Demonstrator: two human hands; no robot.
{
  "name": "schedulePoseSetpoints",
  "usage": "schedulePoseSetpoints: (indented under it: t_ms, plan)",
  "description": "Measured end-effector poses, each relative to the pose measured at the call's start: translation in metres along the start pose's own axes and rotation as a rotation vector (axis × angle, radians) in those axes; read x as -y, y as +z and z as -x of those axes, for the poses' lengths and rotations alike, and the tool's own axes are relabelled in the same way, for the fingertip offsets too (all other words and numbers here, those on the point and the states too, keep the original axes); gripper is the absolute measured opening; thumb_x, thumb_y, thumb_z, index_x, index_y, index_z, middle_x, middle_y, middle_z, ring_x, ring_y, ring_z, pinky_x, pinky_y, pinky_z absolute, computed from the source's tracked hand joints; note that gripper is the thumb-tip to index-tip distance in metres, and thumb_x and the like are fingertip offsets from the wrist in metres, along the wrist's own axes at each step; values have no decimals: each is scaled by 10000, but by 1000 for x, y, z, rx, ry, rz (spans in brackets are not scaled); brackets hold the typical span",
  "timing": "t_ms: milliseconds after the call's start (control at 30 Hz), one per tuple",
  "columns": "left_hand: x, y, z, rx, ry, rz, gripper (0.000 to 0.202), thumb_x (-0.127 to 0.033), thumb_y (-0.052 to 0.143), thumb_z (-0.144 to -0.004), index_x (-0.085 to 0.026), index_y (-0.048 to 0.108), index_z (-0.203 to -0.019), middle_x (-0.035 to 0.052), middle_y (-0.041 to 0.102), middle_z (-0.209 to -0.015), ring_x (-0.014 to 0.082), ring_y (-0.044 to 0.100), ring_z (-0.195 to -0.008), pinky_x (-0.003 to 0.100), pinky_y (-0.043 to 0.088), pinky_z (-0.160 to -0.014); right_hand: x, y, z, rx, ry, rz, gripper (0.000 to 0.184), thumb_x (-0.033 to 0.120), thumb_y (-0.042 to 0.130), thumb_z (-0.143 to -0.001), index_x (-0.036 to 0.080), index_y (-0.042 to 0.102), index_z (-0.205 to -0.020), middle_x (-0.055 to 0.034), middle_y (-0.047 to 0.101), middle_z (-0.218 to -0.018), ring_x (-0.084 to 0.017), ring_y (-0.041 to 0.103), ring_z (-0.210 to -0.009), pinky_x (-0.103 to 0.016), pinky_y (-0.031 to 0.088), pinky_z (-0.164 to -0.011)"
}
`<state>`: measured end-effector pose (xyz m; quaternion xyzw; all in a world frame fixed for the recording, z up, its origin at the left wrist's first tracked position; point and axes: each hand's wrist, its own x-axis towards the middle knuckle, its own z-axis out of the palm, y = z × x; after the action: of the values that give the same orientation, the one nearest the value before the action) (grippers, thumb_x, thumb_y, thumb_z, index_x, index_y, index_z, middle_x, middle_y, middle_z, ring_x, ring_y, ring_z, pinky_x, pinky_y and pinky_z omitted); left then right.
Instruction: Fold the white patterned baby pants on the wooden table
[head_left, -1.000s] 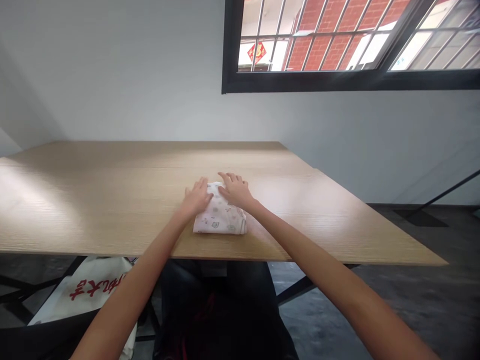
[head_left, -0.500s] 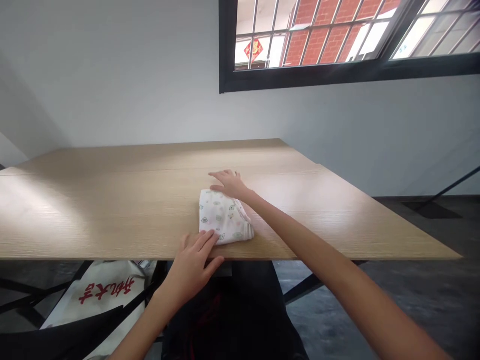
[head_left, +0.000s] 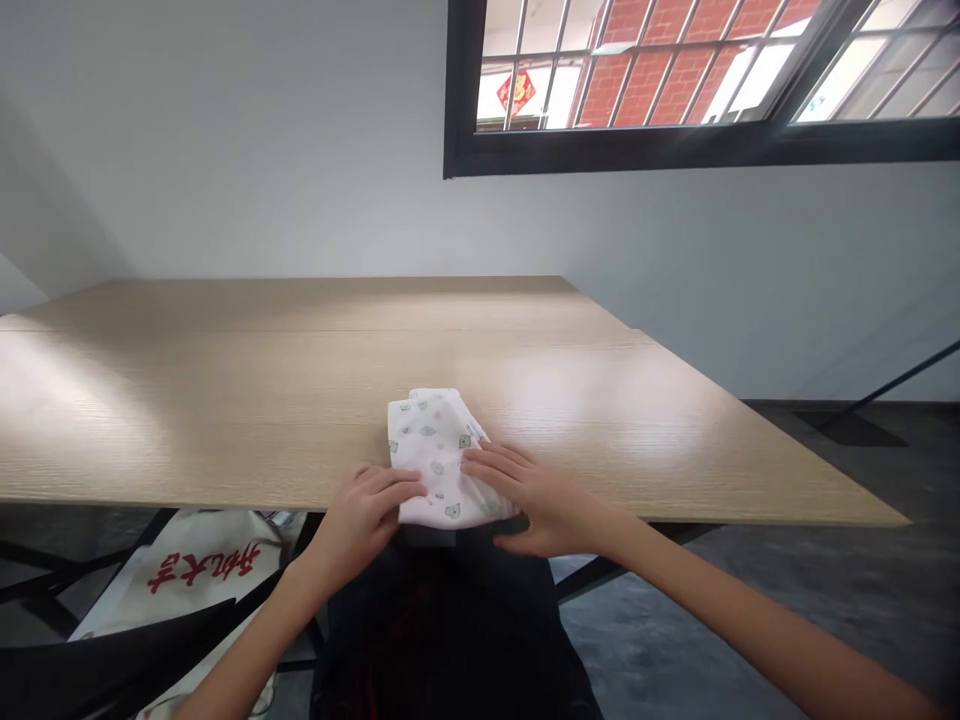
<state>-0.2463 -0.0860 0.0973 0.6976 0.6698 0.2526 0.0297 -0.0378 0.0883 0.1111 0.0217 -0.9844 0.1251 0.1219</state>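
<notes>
A small folded white cloth (head_left: 430,440) with tiny printed figures lies at the front edge of the wooden table (head_left: 225,420), its near end hanging slightly over the edge. My left hand (head_left: 364,515) has its fingers curled over the cloth's near left corner. My right hand (head_left: 536,495) lies across the near right side, fingers on top and thumb below the table edge, pinching the cloth.
A white bag with red characters (head_left: 199,575) sits on the floor under the table's left front. A dark chair part (head_left: 112,660) shows at the lower left. The wall and a black-framed window (head_left: 675,150) stand behind the table.
The cloth has slid toward me to the table's front edge. My right hand came back from the cloth's far end to its near right side, and my left hand closed onto the near left corner.
</notes>
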Motion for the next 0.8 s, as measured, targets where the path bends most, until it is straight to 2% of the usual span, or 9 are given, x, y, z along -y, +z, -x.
schedulePoseSetpoints:
  t_ms: [167, 300, 367, 433, 533, 600, 667, 733, 800]
  plan:
    - [3, -9, -26, -37, -307, 256, 410, -435, 306, -923, -170, 602, -1025, 47, 661, -993, 214, 597, -898, 307, 456, -779, 4, -5, -8, -154, 236, -237, 196, 268, 516, -839, 188, 538, -1016, -57, 623, -907, -205, 587, -827, -319, 474, -709]
    - [16, -6, -63, -126, -502, 165, 451, -409, 198, -941, -139, 547, -1032, 78, 644, -987, 204, 600, -893, 279, 465, -731, -15, -9, -45, -273, 551, -336, 242, 405, 430, -904, 190, 514, -830, 20, 523, -616, -162, 521, -566, -254, 404, -510]
    - [22, -3, -74, -123, -563, 78, 387, -369, 253, -927, -133, 560, -943, 101, 650, -890, 228, 607, -823, 306, 458, -699, -26, -7, -62, -272, 670, -320, 240, 382, 423, -914, 172, 517, -845, -3, 545, -663, -168, 535, -607, -254, 405, -525]
    - [23, -1, -78, -108, -618, -12, 326, -355, 339, -896, -125, 570, -886, 121, 645, -797, 260, 610, -765, 342, 452, -680, -32, -3, -70, -230, 713, -260, 225, 323, 419, -924, 146, 524, -1014, -45, 589, -769, -187, 565, -691, -272, 429, -591]
    - [17, 0, -75, -126, -668, -128, 342, -349, 402, -874, -78, 554, -1014, 186, 636, -874, 318, 605, -836, 427, 443, -739, -27, 2, -73, -244, 668, 50, 337, 243, 417, -921, 164, 454, -1246, -127, 582, -1019, -242, 571, -860, -396, 421, -777]
    - [9, 1, -76, -189, -633, -212, 396, -327, 390, -886, -82, 484, -1184, 220, 580, -1099, 342, 551, -1005, 509, 384, -858, -18, 5, -74, -330, 581, 273, 323, 201, 387, -923, 188, 500, -1225, -148, 520, -1180, -276, 521, -1006, -509, 315, -913]
    - [2, 5, -81, -242, -487, -306, 413, -301, 335, -917, -158, 411, -1297, 169, 470, -1302, 325, 439, -1174, 574, 255, -975, -9, 10, -80, -378, 468, 344, 321, 198, 336, -938, 190, 526, -1196, -134, 489, -1253, -276, 454, -1113, -563, 192, -990]
    - [-1, 11, -88, -190, -310, -366, 421, -278, 270, -940, -228, 365, -1348, 92, 410, -1379, 297, 330, -1274, 618, 117, -1026, -7, 17, -86, -323, 402, 309, 352, 225, 289, -952, 176, 488, -1238, -127, 476, -1286, -269, 408, -1169, -589, 153, -1008]
    - [3, 16, -91, -74, -240, -367, 433, -289, 256, -946, -255, 339, -1369, 53, 402, -1389, 308, 268, -1311, 662, 51, -1016, -13, 23, -88, -197, 409, 243, 401, 255, 260, -954, 160, 405, -1316, -120, 428, -1340, -269, 355, -1223, -597, 187, -1003]
